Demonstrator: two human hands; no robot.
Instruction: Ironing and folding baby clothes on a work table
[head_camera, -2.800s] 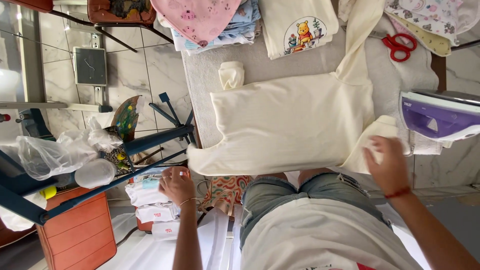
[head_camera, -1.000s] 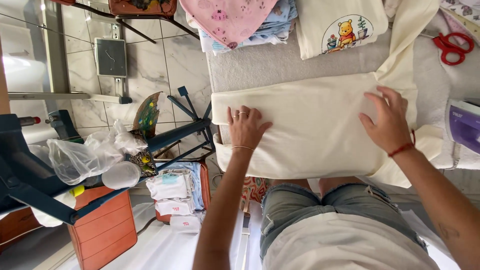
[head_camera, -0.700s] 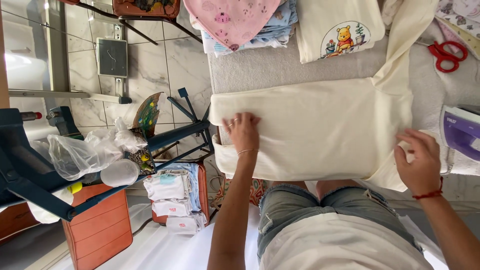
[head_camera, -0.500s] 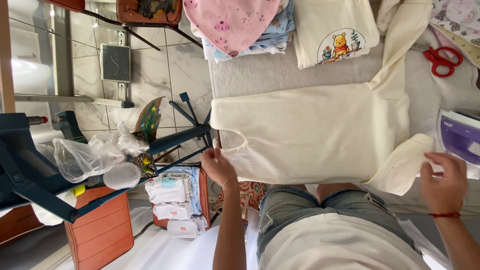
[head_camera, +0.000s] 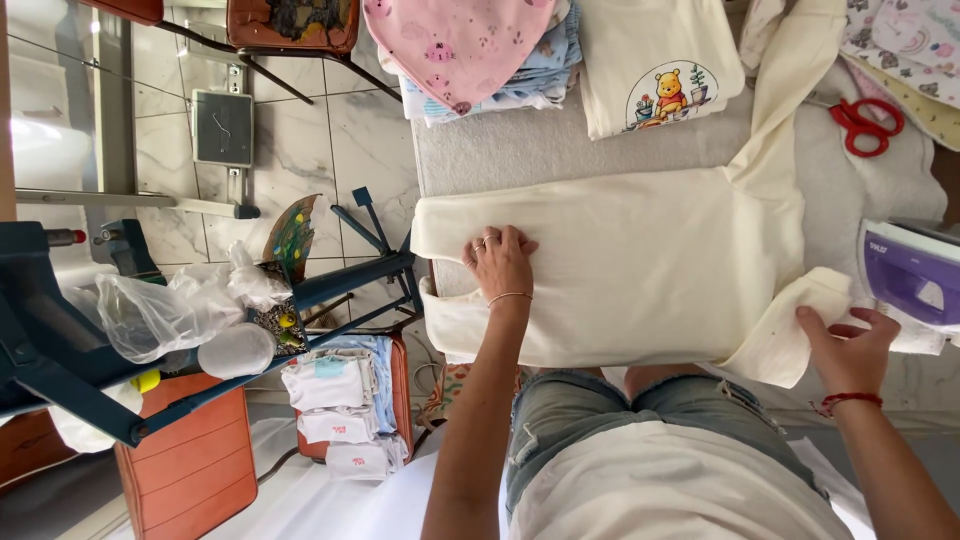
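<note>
Two hands, left hand and right hand, on one cream garment.

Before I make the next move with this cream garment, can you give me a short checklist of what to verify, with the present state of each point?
1. Left hand flat on the cream garment: ok.
2. Right hand grips the sleeve: ok.
3. Purple iron away from the fingers: not ok, it is close.
4. Red scissors off the garment: ok.
5. Iron hot or cold: cannot tell.
</note>
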